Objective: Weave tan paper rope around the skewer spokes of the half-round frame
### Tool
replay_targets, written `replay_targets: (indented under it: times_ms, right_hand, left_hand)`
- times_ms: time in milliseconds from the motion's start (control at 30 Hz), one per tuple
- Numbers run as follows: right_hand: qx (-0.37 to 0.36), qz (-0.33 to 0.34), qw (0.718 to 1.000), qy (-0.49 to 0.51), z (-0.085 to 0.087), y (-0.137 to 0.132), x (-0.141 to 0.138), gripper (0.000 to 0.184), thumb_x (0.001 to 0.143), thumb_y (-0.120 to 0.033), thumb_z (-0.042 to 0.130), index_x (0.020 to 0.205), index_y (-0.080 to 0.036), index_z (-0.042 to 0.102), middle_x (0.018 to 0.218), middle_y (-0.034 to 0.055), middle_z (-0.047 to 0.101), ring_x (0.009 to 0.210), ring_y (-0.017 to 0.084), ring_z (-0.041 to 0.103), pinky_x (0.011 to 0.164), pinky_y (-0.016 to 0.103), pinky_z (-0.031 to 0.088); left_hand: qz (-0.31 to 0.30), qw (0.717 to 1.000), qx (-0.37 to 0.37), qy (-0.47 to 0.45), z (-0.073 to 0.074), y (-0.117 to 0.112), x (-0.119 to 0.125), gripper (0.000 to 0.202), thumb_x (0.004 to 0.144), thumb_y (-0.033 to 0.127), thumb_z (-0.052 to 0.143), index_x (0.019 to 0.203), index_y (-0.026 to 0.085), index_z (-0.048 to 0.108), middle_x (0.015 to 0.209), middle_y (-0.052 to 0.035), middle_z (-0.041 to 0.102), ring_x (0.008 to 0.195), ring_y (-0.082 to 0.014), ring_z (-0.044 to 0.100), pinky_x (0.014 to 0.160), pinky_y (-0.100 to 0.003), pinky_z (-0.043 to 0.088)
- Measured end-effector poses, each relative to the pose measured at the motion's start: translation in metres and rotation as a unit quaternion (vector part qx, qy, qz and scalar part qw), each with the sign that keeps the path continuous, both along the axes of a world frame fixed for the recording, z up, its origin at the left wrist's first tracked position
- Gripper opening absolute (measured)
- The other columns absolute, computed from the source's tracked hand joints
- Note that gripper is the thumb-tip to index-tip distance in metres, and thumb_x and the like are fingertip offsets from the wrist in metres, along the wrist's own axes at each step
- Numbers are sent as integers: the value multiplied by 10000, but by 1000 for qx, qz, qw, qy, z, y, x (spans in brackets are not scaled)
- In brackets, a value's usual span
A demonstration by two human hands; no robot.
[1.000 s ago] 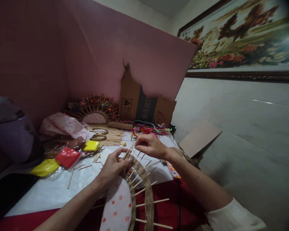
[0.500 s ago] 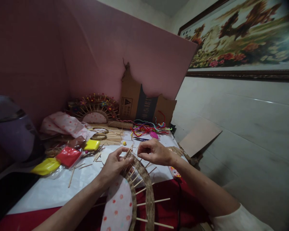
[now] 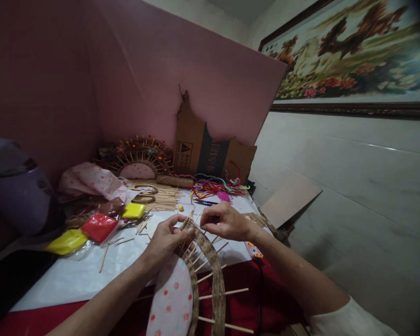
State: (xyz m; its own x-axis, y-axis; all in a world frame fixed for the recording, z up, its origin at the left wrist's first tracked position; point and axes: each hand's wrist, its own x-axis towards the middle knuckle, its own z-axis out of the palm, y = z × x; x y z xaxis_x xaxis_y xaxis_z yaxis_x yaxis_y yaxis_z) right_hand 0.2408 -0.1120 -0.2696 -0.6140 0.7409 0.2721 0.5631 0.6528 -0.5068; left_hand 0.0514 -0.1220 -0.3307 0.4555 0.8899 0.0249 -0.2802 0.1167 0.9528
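A half-round woven piece [image 3: 217, 275] lies in front of me, with bands of brown twine threaded over pale wooden sticks that fan outward. Its inner part is white cloth [image 3: 170, 298] with red flower prints. My left hand [image 3: 170, 238] grips the far end of the twine band, thumb on top and fingers behind. Just right of it, my right hand [image 3: 226, 221] is pinched closed beside the stick tips. Whatever sits between its fingertips is too small to make out.
Packets of red clay [image 3: 100, 227] and yellow clay [image 3: 68, 241] lie left. Behind are scissors [image 3: 143, 198], loose sticks [image 3: 164, 200], a twine roll [image 3: 177, 181], coloured pipe cleaners [image 3: 217, 186], a finished fan piece [image 3: 138, 158] and torn cardboard [image 3: 210, 154]. A purple appliance [image 3: 17, 191] stands far left.
Hardly anything differs. My right hand has shifted very slightly at the band's end, and the woven piece's sticks sit a touch further right.
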Motion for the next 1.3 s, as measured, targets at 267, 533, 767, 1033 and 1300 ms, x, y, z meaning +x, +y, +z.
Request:
replay_targets:
  times_ms: [267,533,767,1033,1300]
  right_hand:
    - [-8,-21,1000,14,3,-4,0,71,733,-145,561,683,-148,610,534,-28,522,504,78,436,502,198,327]
    - [16,-22,999,37,5,-5,0,89,763,-172,554,728,-138,629,576,-14,547,526,77,460,508,193,354]
    - [62,-26,997,33,15,-4,-4,85,752,-151,562,721,-125,637,595,1,580,525,75,480,513,192,356]
    - [104,-32,994,31,22,-5,-8,80,744,-146,571,715,-117,640,615,17,601,546,82,499,544,205,372]
    - [100,-40,994,19,19,-6,-5,77,748,-140,565,730,-128,639,626,10,609,552,81,505,546,204,368]
  left_hand:
    - [1,1000,-5,-3,-1,1,1,250,698,303,678,851,159,541,555,5,644,472,-113,576,483,-209,412]
    - [-7,1000,-13,-8,-1,1,-1,215,704,304,678,779,151,546,559,-4,644,471,-99,561,470,-191,401]
    - [-17,999,-12,-27,-1,4,-2,201,726,304,660,784,151,543,566,-10,643,476,-92,548,477,-188,391]
    - [-18,1000,-6,-23,0,2,-4,200,725,311,660,784,147,562,566,-23,643,481,-96,548,475,-186,388]
    - [-23,999,4,-28,1,2,-4,169,758,297,631,799,151,556,581,-11,640,481,-83,538,479,-182,382]
